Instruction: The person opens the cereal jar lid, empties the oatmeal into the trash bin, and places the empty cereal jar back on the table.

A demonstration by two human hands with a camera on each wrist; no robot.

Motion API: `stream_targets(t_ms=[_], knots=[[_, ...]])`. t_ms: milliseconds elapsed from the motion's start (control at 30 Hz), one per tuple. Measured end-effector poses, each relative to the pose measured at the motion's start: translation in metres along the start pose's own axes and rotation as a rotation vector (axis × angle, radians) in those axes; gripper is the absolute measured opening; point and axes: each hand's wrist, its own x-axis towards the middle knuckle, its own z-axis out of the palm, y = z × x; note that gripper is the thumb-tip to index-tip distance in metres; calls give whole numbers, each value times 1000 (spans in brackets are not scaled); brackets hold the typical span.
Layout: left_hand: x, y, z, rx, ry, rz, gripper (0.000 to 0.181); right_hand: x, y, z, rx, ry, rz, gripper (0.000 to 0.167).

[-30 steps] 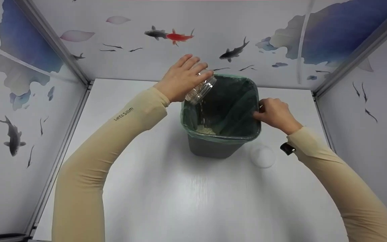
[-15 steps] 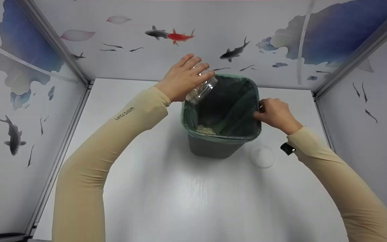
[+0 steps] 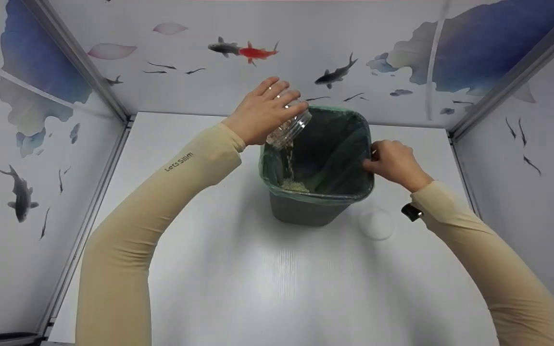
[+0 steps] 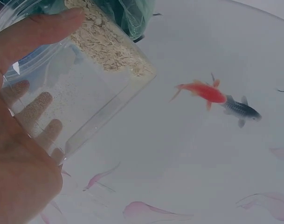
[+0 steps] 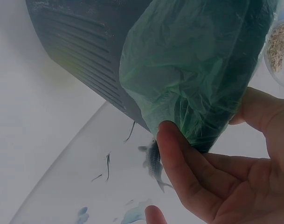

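A clear plastic jar is tipped mouth-down over the left side of a grey bin. My left hand grips it, thumb on one side and fingers behind it in the left wrist view. Pale oat-like flakes lie along one wall inside the jar. A thin stream of them falls onto a small heap in the bin. Green bag liner covers the bin's rim. My right hand pinches the lined rim on the right, thumb inside and fingers outside.
A round clear lid lies on the white table, right of the bin. Panels printed with fish and petals enclose the table at the back and both sides. The bin stands near the back panel.
The stream of flakes thinned half a second ago and is falling again now. The left hand and jar have barely shifted; the right hand stays at the rim.
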Motion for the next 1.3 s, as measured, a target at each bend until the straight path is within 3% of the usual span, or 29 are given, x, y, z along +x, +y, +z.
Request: stream_targets(t_ms=[500, 1300], knots=[[3, 1, -3, -3, -57, -11, 90, -1, 1, 1, 4, 10, -9, 21], [6, 4, -6, 16, -70, 2, 84, -1, 1, 0, -5, 3, -9, 22]])
